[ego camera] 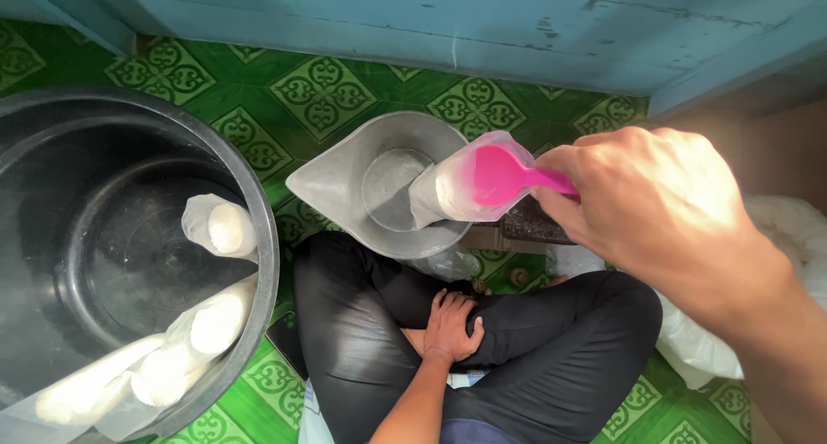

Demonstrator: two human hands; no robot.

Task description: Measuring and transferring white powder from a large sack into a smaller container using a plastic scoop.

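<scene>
Right hand (659, 207): closed around handle of pink scoop (502, 174), handle mostly hidden under fingers. Scoop bowl inside mouth of clear plastic bag (457, 190), just left of hand; bag contents hard to make out. Bag leaning in grey metal jug (345, 179), jug base partly hidden by knee. Left hand (450, 325): below, resting loosely curled on black trouser leg, holding nothing. Far left: black tub (258, 211), cut off by frame, holding filled white bags (220, 227). Green patterned floor (323, 91) beneath.
</scene>
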